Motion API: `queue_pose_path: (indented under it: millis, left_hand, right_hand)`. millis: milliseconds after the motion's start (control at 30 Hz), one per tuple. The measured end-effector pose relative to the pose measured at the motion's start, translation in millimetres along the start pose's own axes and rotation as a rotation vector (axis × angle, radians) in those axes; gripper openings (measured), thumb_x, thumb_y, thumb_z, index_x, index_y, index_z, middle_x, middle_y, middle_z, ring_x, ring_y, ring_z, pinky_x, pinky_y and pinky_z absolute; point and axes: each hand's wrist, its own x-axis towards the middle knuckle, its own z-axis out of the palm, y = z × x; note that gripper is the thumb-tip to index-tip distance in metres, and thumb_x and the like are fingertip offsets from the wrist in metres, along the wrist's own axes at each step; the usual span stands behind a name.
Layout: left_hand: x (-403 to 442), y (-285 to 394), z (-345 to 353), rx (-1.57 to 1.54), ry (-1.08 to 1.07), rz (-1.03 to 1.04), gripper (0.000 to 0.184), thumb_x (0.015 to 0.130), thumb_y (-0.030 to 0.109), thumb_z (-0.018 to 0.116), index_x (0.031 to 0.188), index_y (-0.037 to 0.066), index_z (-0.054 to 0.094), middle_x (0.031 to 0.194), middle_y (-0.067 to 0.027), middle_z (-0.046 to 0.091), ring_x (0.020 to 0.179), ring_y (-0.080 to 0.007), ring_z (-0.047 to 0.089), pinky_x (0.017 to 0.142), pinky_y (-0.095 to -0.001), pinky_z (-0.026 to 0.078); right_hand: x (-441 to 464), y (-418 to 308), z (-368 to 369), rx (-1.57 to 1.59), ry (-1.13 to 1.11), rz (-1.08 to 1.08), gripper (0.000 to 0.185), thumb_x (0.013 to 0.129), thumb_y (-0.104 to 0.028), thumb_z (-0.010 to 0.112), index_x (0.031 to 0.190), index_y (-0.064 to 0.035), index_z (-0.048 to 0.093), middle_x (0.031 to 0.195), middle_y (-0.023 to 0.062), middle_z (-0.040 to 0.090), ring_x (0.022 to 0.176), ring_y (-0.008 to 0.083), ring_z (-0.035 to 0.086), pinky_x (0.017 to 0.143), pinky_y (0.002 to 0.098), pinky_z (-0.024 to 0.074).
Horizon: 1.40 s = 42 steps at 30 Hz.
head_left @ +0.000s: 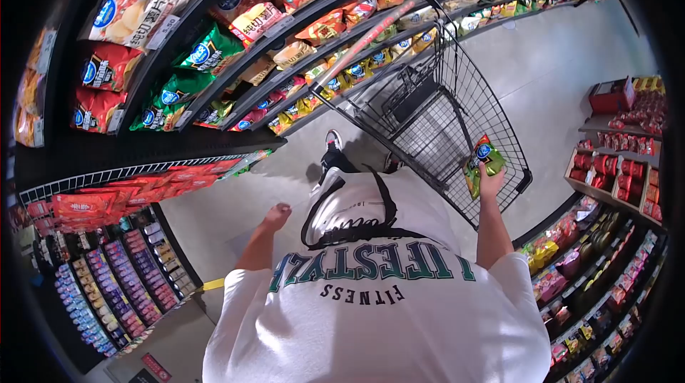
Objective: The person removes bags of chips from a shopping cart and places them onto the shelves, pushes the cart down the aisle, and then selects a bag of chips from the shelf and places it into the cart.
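My right hand (491,180) grips a green and red bag of chips (482,163) with a blue round logo. The bag is upright over the right end of a black wire shopping cart (435,119); whether it touches the wire I cannot tell. Near my left hip, my left hand (277,216) hangs in the air with its fingers curled in and nothing visible in them. A white tote bag (349,204) with black straps lies against my front. The cart's push bar (367,40) points toward the snack shelves, away from both hands.
Shelves of chip bags (207,47) curve along the left and far side. Red packets (93,201) fill a wire rack at left, above a stand of small bottles or packs (114,276). More snack shelves (599,290) line the right. Grey floor (549,62) lies beyond the cart.
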Motion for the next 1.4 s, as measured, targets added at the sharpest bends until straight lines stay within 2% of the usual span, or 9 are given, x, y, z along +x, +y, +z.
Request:
queue_pose_path:
  millis: [200, 300, 533, 667, 800, 933, 1200, 1333, 1400]
  left_hand:
    - [-63.0, -9.7, 0.9, -0.077, -0.036, -0.209, 0.047, 0.091, 0.043, 0.060, 0.127, 0.013, 0.059, 0.119, -0.0163, 0.067, 0.111, -0.0314, 0.064, 0.095, -0.0386, 0.049]
    - [-51.1, -51.8, 42.5, -0.309, -0.026, 0.058, 0.049, 0.093, 0.046, 0.058, 0.130, 0.014, 0.058, 0.119, -0.0145, 0.067, 0.112, -0.0263, 0.063, 0.095, -0.0364, 0.049]
    - [-111.2, 64.0, 25.7, -0.783, -0.189, -0.178, 0.054, 0.097, 0.051, 0.052, 0.134, 0.012, 0.056, 0.122, -0.0114, 0.065, 0.112, -0.0213, 0.062, 0.095, -0.0339, 0.048]
    - [-127.3, 57.1, 10.8, -0.772, -0.170, -0.311, 0.054, 0.097, 0.051, 0.051, 0.134, 0.011, 0.056, 0.122, -0.0112, 0.065, 0.111, -0.0210, 0.062, 0.095, -0.0337, 0.048]
    - [-116.7, 54.2, -5.4, -0.728, -0.173, -0.360, 0.055, 0.098, 0.051, 0.050, 0.135, 0.011, 0.055, 0.123, -0.0110, 0.065, 0.111, -0.0208, 0.061, 0.096, -0.0336, 0.048]
    - [-91.6, 59.2, -19.8, -0.689, -0.186, -0.362, 0.056, 0.098, 0.051, 0.050, 0.136, 0.010, 0.055, 0.123, -0.0107, 0.065, 0.111, -0.0205, 0.061, 0.096, -0.0334, 0.048]
    - [-46.2, 64.8, -18.6, -0.674, -0.204, -0.330, 0.057, 0.099, 0.051, 0.048, 0.137, 0.009, 0.054, 0.124, -0.0103, 0.064, 0.111, -0.0201, 0.061, 0.096, -0.0331, 0.048]
    - [-59.3, 109.5, -26.2, -0.664, -0.173, -0.332, 0.062, 0.099, 0.053, 0.045, 0.140, 0.006, 0.051, 0.126, -0.0102, 0.063, 0.112, -0.0204, 0.060, 0.097, -0.0321, 0.047]
    - [-54.7, 96.2, -23.4, -0.605, -0.192, -0.126, 0.055, 0.099, 0.049, 0.045, 0.137, 0.010, 0.055, 0.121, -0.0089, 0.065, 0.110, -0.0187, 0.060, 0.097, -0.0322, 0.046]
  right_hand:
    - [-3.3, 32.0, 51.3, -0.011, -0.240, -0.033, 0.051, 0.075, -0.024, 0.084, 0.112, 0.0018, 0.059, 0.104, 0.0195, 0.067, 0.100, 0.0349, 0.064, 0.089, 0.0431, 0.0490]
    - [-5.3, 44.8, 95.1, -0.131, -0.315, -0.099, 0.054, 0.075, -0.026, 0.083, 0.114, 0.0012, 0.058, 0.107, 0.0195, 0.066, 0.102, 0.0361, 0.064, 0.091, 0.0432, 0.0488]
    - [1.4, -11.7, 170.1, -0.080, -0.554, 0.070, 0.061, 0.081, -0.025, 0.079, 0.126, 0.0024, 0.048, 0.112, 0.0173, 0.064, 0.107, 0.0255, 0.062, 0.093, 0.0373, 0.0481]
    - [7.7, 46.5, 255.4, 0.067, -0.601, 0.027, 0.088, 0.078, -0.031, 0.080, 0.139, 0.0078, 0.029, 0.118, 0.0267, 0.060, 0.113, 0.0350, 0.060, 0.099, 0.0397, 0.0459]
    - [12.7, 36.7, 267.2, -0.191, -0.357, 0.371, 0.098, 0.077, -0.031, 0.078, 0.144, 0.0116, 0.020, 0.130, 0.0334, 0.053, 0.121, 0.0457, 0.054, 0.107, 0.0412, 0.0409]
    - [12.7, 45.0, 258.4, -0.181, -0.139, 0.162, 0.093, 0.079, -0.033, 0.076, 0.143, 0.0097, 0.025, 0.124, 0.0352, 0.057, 0.116, 0.0445, 0.058, 0.102, 0.0426, 0.0447]
    - [-25.3, 111.3, 230.4, -0.233, -0.933, 0.232, 0.045, 0.086, -0.036, 0.065, 0.113, 0.0003, 0.064, 0.102, 0.0217, 0.068, 0.094, 0.0342, 0.067, 0.084, 0.0392, 0.0521]
    - [-70.3, 182.0, 257.7, -0.133, -0.924, -0.077, 0.040, 0.083, -0.033, 0.067, 0.106, 0.0003, 0.065, 0.096, 0.0194, 0.069, 0.089, 0.0321, 0.066, 0.083, 0.0387, 0.0520]
    - [-71.4, 135.3, 228.1, -0.224, -0.942, 0.139, 0.039, 0.084, -0.031, 0.067, 0.107, 0.0001, 0.065, 0.098, 0.0198, 0.069, 0.090, 0.0323, 0.066, 0.084, 0.0384, 0.0518]
